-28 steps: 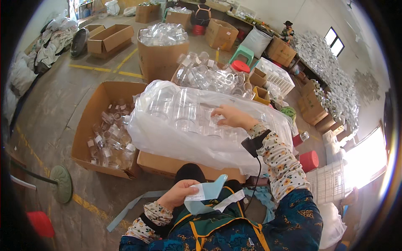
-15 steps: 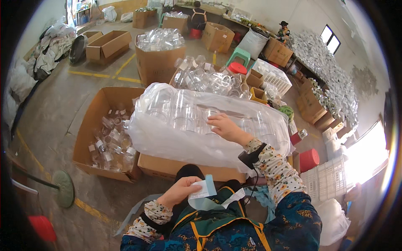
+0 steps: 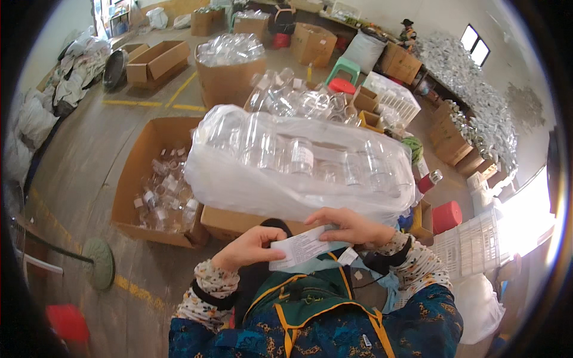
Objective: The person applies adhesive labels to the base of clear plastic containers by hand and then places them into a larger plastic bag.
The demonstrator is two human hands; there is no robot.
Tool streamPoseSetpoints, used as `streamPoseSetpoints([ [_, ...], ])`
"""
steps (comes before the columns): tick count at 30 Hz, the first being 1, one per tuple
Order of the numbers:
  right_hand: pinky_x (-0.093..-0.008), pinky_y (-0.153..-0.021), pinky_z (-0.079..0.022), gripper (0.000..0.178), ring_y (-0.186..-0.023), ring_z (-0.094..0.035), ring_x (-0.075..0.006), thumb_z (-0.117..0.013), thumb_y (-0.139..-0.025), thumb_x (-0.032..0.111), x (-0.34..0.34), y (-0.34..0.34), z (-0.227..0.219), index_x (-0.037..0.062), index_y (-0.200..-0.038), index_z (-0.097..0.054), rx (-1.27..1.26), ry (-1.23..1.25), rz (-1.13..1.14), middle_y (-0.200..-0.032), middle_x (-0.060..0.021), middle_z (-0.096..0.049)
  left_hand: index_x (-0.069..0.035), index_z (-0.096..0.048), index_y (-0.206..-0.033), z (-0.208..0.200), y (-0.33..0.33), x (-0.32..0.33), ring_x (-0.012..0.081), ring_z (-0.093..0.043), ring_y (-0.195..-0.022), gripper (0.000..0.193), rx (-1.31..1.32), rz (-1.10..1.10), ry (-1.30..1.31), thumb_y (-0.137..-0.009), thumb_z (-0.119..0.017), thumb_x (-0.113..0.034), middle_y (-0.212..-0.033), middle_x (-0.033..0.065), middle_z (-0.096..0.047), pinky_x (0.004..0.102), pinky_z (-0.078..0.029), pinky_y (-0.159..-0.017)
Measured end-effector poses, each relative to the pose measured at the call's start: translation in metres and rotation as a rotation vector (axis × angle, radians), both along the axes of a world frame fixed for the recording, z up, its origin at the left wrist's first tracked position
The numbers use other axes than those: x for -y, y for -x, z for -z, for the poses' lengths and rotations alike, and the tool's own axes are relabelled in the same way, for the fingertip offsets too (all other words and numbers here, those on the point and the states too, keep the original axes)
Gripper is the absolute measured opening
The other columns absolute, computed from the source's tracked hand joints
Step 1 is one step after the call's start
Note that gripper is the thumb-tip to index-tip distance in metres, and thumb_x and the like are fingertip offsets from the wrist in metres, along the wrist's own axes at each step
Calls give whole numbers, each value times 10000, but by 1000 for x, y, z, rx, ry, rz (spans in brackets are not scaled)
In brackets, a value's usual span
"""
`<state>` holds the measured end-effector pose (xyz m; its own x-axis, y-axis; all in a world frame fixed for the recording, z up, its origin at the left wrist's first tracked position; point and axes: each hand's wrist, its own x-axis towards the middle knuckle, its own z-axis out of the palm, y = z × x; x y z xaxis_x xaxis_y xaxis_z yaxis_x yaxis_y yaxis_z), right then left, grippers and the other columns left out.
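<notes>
My left hand [image 3: 243, 249] pinches the left end of a strip of white printed labels [image 3: 298, 247] with pale blue backing, held above my lap. At the strip's right end, my right hand [image 3: 353, 227] has its thumb on the paper, the index finger reaching over the top. Just beyond both hands, a translucent white plastic bag [image 3: 250, 192] lies open on a cardboard box [image 3: 230, 222]. Clear plastic jars [image 3: 258, 143] stand inside it in rows. One jar [image 3: 301, 158] near the middle carries a white printed label.
Left of the bag, an open carton [image 3: 128, 194] holds several small labelled clear containers. Behind it are more clear jars [image 3: 283, 98] and a full carton [image 3: 230, 77]. A white crate [image 3: 468, 247] and a red stool [image 3: 446, 218] stand at the right. Another person [image 3: 407, 36] is far back.
My right hand has come back from the jar in the bag to the label strip. The left hand has raised and turned the strip. A labelled jar now shows where my right hand was.
</notes>
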<state>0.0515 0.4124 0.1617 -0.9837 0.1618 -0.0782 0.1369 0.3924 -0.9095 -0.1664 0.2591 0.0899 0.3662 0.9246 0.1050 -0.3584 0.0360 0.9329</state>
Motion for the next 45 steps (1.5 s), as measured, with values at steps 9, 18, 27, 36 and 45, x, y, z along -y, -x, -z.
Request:
streamPoseSetpoints([
  [9,-335,-841,-428,397,-971,-524,-263,-716,-742,67,19,19,-24,103,-1120,-601,-203,-303,-238,-1044,-93,-542,20,-640,-1010,-12,-23,-2,45,-573,-793,223,129,9,146,-846,-632,-131,-908,5,-648,204,-459,-725],
  [18,-283,-823,-399,211,-936,-476,-181,-700,-756,10,20,31,-7,49,-923,-578,-53,168,-338,-955,-50,-483,31,-644,-994,-1,-25,7,81,-608,-777,250,262,120,256,-798,-677,-119,-901,40,-659,217,-478,-708],
  [27,-346,-937,-409,83,-1041,-504,-195,-593,-873,77,-14,51,-20,88,-896,-513,-427,413,-91,-1147,-82,-471,33,-610,-1029,27,5,7,85,-610,-773,256,299,-65,306,-839,-643,-136,-895,40,-651,222,-486,-694],
  [36,-265,-841,-426,235,-917,-528,-122,-561,-844,13,-113,159,-73,82,-1062,-507,-174,-194,136,-1038,-39,-515,27,-607,-1041,68,22,17,115,-628,-781,279,421,-156,378,-835,-660,-154,-922,57,-658,238,-503,-711],
  [45,-382,-878,-418,342,-1003,-514,-293,-660,-779,118,-137,227,-38,99,-1101,-546,57,-771,-171,-1029,-126,-512,42,-608,-1037,77,30,18,138,-642,-779,298,482,-128,406,-819,-671,-151,-922,86,-667,254,-518,-709],
])
